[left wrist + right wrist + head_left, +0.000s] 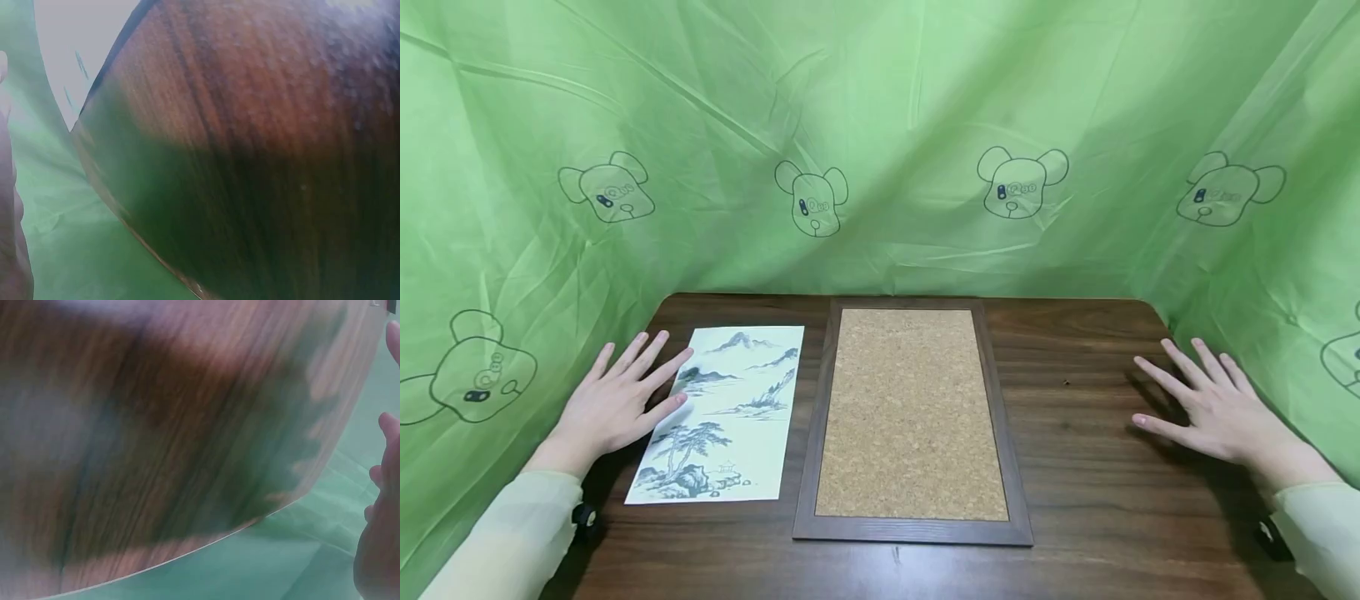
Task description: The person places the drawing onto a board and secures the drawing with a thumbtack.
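Observation:
A white sheet of paper (752,454) printed with a blue-grey landscape of mountains and trees lies on the left part of the table. My left hand (613,408) is at its left edge, fingers spread straight, with the thumb and index finger over the sheet; whether they touch it I cannot tell. In the middle lies a cork board (913,417) in a dark brown frame. On the right, my right hand (1213,408) is spread over the table, away from the board, holding nothing. The left wrist view catches a corner of the paper (69,56).
The dark wood-grain table (1075,467) has rounded far corners. Green cloth (910,100) with line-drawn bear heads hangs behind it and at both sides, close to each hand. A tiny dark speck (1066,382) lies on the table right of the board.

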A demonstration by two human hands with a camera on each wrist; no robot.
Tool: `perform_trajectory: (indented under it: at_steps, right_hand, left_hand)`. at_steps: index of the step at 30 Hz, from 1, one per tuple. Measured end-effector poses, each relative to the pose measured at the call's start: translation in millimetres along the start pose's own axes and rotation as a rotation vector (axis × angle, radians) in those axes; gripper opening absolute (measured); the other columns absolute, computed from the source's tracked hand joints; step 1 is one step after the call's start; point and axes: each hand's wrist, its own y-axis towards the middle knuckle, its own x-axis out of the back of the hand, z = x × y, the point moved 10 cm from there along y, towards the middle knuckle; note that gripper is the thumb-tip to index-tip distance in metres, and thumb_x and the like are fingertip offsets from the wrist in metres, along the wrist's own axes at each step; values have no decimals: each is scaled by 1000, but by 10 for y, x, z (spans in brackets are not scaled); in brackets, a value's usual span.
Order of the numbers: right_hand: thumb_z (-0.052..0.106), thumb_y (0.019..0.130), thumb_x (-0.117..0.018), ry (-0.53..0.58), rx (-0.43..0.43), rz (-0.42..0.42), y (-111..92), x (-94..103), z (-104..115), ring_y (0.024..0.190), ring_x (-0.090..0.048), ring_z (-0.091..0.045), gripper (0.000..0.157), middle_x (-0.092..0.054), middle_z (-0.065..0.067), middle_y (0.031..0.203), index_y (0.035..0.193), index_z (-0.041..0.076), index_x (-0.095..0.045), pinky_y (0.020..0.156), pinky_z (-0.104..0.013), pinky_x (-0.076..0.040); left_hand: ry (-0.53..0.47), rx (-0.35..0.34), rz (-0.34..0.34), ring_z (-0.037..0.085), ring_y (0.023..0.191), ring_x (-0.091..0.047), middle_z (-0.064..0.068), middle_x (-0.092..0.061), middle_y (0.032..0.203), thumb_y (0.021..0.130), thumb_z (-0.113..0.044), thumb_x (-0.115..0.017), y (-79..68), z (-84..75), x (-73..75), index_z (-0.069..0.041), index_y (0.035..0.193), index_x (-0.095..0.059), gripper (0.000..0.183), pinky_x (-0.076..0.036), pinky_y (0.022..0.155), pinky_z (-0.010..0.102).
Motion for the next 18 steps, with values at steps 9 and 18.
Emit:
perform_trajectory:
  at_steps: [9,18]
  right_hand:
    - [60,92,-80,94,-59,6,89,65,34,166,13,-48,109,-5,-15,184,177,33,-18,128,-69,14]
    - [52,92,-84,272,-112,-37,260,112,240,165,9,-52,111,-4,-23,182,178,31,-16,126,-76,8]
  left_hand:
    - [-17,33,7,39,168,-11,14,-19,182,106,-65,-57,2,25,14,-37,175,-28,80,2,131,67]
    - [-112,135,-5,41,168,2,8,4,184,111,-59,-52,5,142,3,-35,177,-15,79,14,127,69]
